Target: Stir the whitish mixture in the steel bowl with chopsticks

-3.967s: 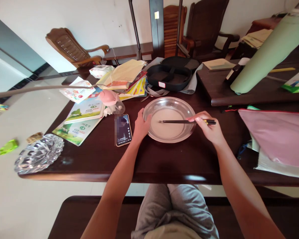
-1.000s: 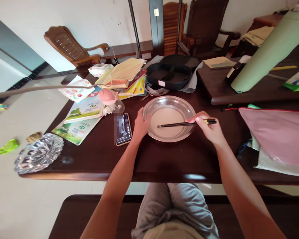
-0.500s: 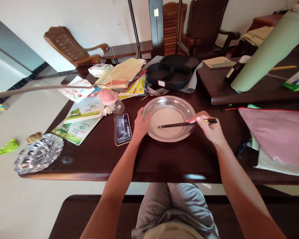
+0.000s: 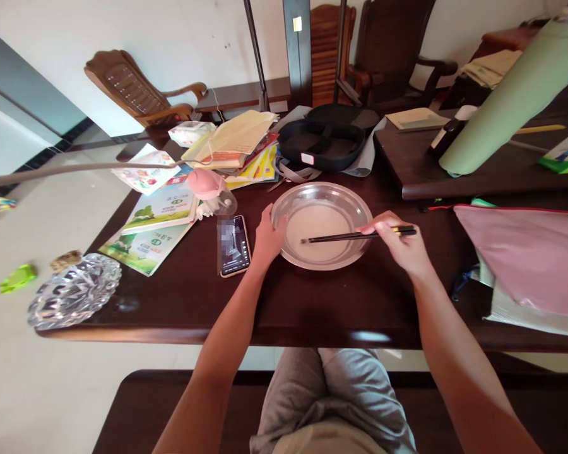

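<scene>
A round metal basin [image 4: 322, 261] stands on the dark table, with a pale, milky layer [image 4: 320, 224] in its bottom. At its left side my left hand [image 4: 271, 236] grips the rim, the thumb over the edge and the fingers along the outside. My right hand [image 4: 397, 239], at the basin's right edge, is closed round a pair of black chopsticks [image 4: 341, 237] with gold bands. They slant low across the basin, tips at the pale layer left of its middle. Whether the tips touch the bottom I cannot tell.
Left of the basin lie a lit phone [image 4: 234, 246], a pink-capped bottle [image 4: 206, 183], booklets [image 4: 146, 243] and a glass dish [image 4: 76, 290]. Behind stands a black case [image 4: 319, 151]. To the right are a pink pouch [image 4: 525, 252] and a tall green bottle [image 4: 506, 94].
My right hand and the chopsticks have shifted very slightly to the right. My left hand and the basin stay where they were.
</scene>
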Tool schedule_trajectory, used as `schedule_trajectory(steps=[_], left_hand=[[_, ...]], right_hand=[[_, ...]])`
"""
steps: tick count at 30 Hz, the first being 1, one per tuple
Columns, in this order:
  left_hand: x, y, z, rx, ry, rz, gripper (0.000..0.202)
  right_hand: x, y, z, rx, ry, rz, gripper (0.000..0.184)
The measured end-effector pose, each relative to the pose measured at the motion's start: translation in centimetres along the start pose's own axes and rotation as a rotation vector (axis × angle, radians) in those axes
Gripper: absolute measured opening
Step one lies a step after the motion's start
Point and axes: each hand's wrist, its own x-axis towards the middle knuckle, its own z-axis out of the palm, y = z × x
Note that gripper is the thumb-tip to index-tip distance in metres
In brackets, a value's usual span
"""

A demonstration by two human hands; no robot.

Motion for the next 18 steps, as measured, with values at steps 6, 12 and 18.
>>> schedule_trajectory(steps=[6, 12, 18], left_hand=[[0.0, 0.0, -0.1, -0.001, -0.005, 0.003, 0.063], [-0.1, 0.5, -0.1, 0.024, -0.006, -0.021, 0.065], [-0.4, 1.2, -0.2, 0.025, -0.014, -0.031, 0.064]], right_hand=[[0.2, 0.5, -0.6, -0.093, 0.152, -0.055, 0.054], [0.1, 0.7, -1.2, 0.064, 0.193, -0.015, 0.061], [-0.1, 0.3, 0.5, -0.087, 0.001, -0.059, 0.055]])
